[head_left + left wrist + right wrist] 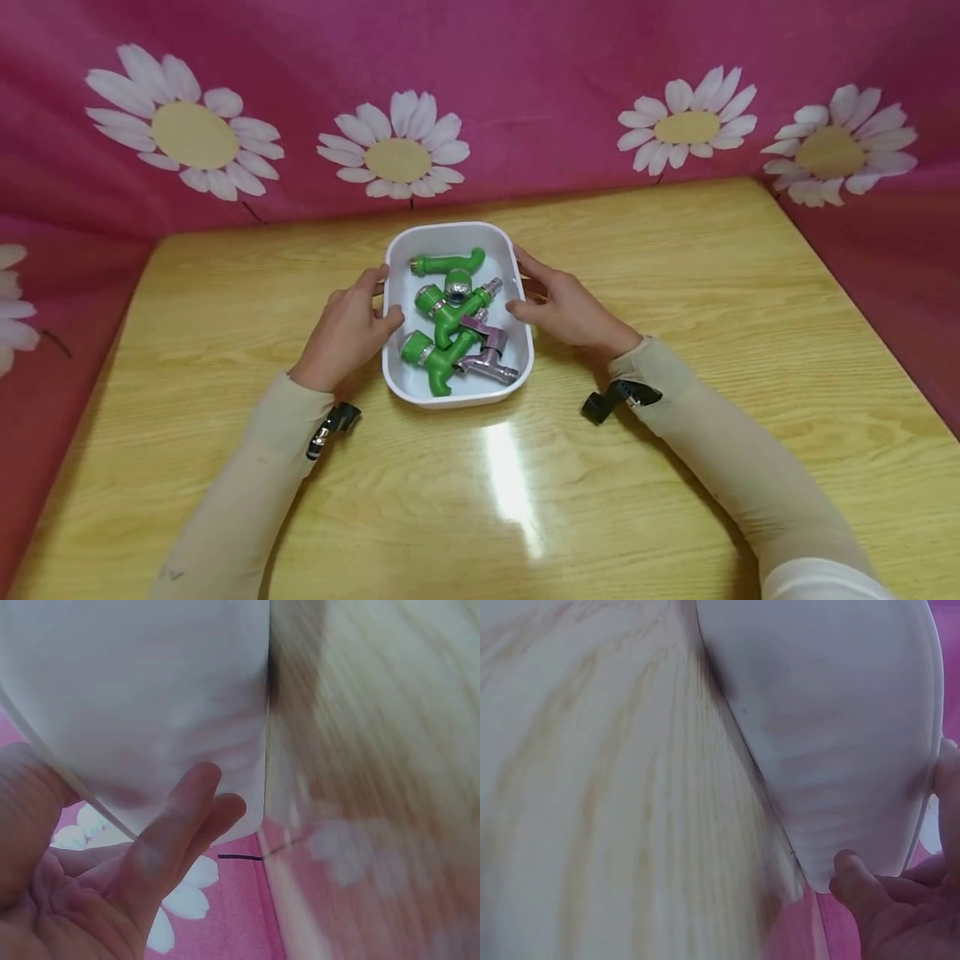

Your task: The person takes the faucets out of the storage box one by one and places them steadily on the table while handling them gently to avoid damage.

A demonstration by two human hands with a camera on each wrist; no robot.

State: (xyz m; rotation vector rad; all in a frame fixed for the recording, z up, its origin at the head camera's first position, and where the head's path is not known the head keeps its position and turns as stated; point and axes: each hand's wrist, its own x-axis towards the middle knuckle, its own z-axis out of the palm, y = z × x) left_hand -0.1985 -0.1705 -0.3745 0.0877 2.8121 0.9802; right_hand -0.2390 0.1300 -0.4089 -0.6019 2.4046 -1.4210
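A white plastic tub (459, 402) stands on the table with several water taps inside. Two green taps with ribbed knobs (448, 320) (435, 360) lie aslant. Beside them is a shiny pinkish metal tap (489, 354). A green tap with a chrome-ringed end (458, 286) and a curved green spout (448, 262) lie toward the far end. My left hand (347, 329) holds the tub's left side, thumb at the rim, fingers along the outer wall (150, 697). On the opposite side my right hand (570, 310) holds it likewise, a fingertip (847, 862) at the outer wall.
The tub sits toward the back of a light wood table (675, 500). Behind the table hangs a pink cloth (525, 100) with large white daisies; it also rises at both sides. Black wrist cameras (333, 427) are strapped to both sleeves.
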